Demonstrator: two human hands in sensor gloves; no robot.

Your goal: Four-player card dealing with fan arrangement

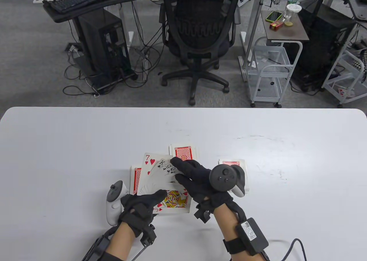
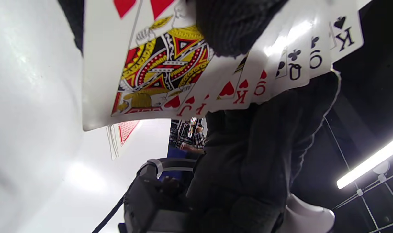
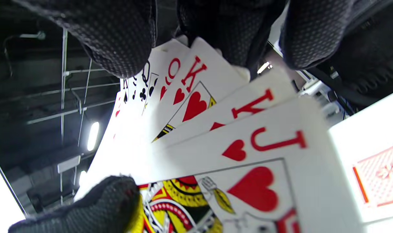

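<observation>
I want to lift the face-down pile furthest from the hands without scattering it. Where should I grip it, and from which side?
Judging by its pose, take the far face-down pile by its two long edges, coming from above at its far end. It lies flat on the table, and the fanned cards and right hand cover its near end, so only the far part is free.

Both hands, left (image 1: pixel 140 208) and right (image 1: pixel 200 183), meet, fingers extended.

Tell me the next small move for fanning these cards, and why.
Probably nudge the black queens and king further apart with the right hand. The fan pinched by the left hand spreads wide at the jack of hearts, but those cards bunch near the seven of hearts.
</observation>
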